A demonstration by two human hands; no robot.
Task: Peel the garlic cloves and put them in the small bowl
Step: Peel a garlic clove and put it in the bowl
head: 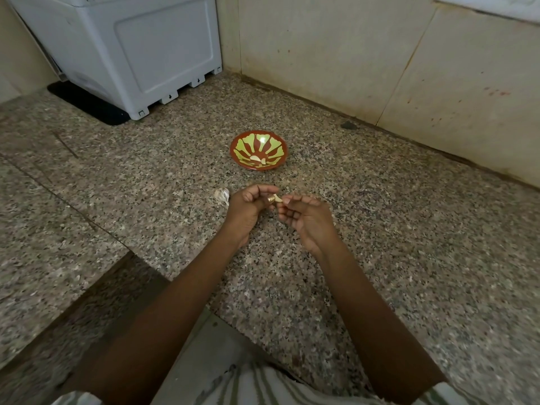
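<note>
Thumb and fingers of the left hand (248, 207) curl round a clove (278, 198) and pinch it. The right hand (305, 219) pinches the clove's other end between thumb and forefinger, its other fingers loosely curled. The clove is held above the surface (380, 214), nearer than the bowl (235, 147). It is too small to tell how much skin it carries.

As I judge it, the clove is small and slippery, so a hard tug could shoot it out of the pinch onto the surface or over the near edge. A nail pressed too deep would gouge the flesh, and scraps of skin could ride into the bowl with it.

Both forearms reach forward from the near edge and converge, palms turned toward each other. A bulb (222, 195) lies on the surface just left of the left hand. Farther off stands the bowl, with a couple of pale cloves (257, 159) in it. A white appliance (131, 54) stands at the far left.
</note>
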